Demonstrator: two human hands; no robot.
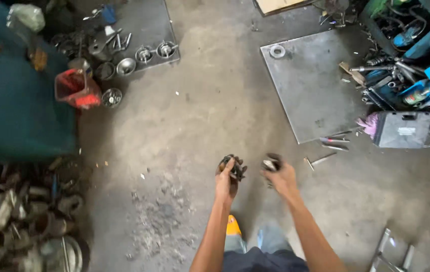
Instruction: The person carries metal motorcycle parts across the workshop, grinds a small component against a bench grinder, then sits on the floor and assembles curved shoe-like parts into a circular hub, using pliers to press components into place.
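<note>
- The left hand (226,177) is closed around a dark, greasy metal part (237,168), which looks like a small gear cluster; the part sticks out above the fingers.
- The right hand (281,177) is closed on a smaller dark metal piece (270,163); the picture is blurred here, so I cannot tell its exact shape.
- The 2 hands are near each other but apart, both held above the concrete floor (210,111), in front of the person's legs.
- A yellow shoe tip (232,225) shows below the left forearm.
- On the right lies a flat grey metal sheet (310,85), with 1 round ring (277,51) on its upper left corner.
- Beside the sheet, on its right, there is a dark grey case (403,129) and a pile of blue tools (429,65).
- At the upper left, several round metal hubs (144,54) stand on another metal plate (144,25), near a red container (76,89).
- A large green block (13,111) fills the left edge, and a heap of scrap metal parts (28,216) lies below it.
</note>
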